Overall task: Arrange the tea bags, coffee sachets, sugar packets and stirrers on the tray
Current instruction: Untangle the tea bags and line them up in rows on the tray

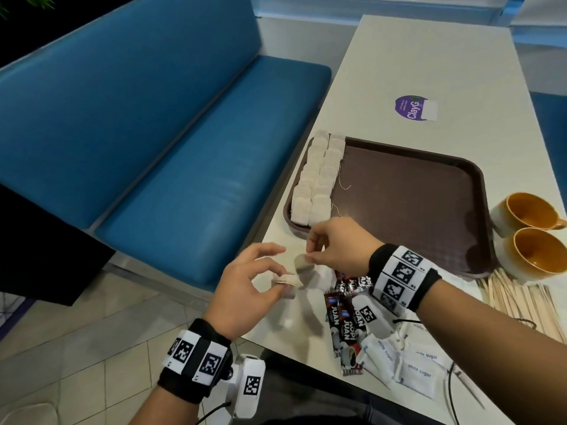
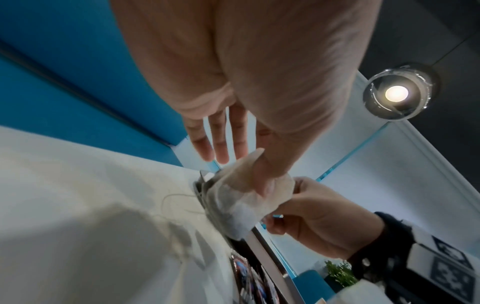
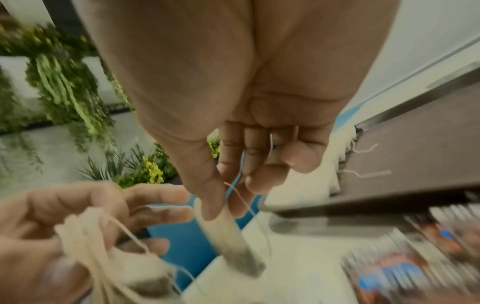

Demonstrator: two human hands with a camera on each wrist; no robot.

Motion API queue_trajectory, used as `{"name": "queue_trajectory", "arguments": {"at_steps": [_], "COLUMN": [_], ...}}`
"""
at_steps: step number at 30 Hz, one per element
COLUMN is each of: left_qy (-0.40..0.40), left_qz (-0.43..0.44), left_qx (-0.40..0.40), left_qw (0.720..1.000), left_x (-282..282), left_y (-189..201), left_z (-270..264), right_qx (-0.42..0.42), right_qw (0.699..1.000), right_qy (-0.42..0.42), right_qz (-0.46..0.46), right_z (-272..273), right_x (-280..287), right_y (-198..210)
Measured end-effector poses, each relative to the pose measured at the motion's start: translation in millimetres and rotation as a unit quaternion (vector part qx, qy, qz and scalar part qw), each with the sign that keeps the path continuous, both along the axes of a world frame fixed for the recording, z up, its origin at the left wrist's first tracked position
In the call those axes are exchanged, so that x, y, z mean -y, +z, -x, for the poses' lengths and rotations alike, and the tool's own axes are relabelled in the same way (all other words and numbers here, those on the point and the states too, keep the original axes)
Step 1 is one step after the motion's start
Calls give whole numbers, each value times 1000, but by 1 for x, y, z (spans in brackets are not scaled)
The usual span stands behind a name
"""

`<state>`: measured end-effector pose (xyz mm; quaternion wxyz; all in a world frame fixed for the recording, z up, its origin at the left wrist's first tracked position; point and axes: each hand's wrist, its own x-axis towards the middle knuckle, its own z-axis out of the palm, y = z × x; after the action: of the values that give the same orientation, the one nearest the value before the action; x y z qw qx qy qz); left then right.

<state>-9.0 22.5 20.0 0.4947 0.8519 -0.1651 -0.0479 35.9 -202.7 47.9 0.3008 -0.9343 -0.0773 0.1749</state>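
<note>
Here both hands' fingers pinch pale, papery tea bags (image 1: 302,262) trailing strings.

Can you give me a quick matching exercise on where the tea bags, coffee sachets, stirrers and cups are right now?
Things:
1. Rows of tea bags
2. Coffee sachets
3. Stirrers
4. Orange cups

Places:
A. On the table, right of the tray
B. Along the tray's left edge
C. On the table, under the right wrist
D. Fanned on the table, near the closer cup

Pairs: 1-B, 2-C, 3-D, 4-A
</note>
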Motion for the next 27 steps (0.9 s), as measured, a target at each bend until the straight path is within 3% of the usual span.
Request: {"name": "queue_trajectory", "arguments": {"at_steps": [4, 9, 15, 17, 19, 22, 27], "left_qy": [-45, -44, -4, -42, -111, -214, -310], "left_qz": [10, 62, 77, 40, -53, -180, -268], "left_qx": [68, 92, 24, -25, -74, -119, -162], "left_qw": [997, 993, 997, 998, 990, 953, 898], "left_x": [12, 34, 28, 22, 17, 19, 33], "left_y": [12, 28, 21, 22, 20, 15, 17], "left_z": [-5, -11, -9, -7, -4, 2, 15], "right_qx": [38, 48, 80, 63, 35, -7, -23], "right_qw": [997, 991, 994, 996, 997, 994, 995], "right_qy": [7, -8, -64, -56, -41, -28, 38], "right_qz": [-68, -127, -45, 8, 56, 102, 93], "right_z": [10, 25, 54, 68, 84, 107, 143], "right_x": [7, 22, 71, 86, 96, 104, 93], "right_y": [34, 58, 50, 40, 30, 16, 0]}}
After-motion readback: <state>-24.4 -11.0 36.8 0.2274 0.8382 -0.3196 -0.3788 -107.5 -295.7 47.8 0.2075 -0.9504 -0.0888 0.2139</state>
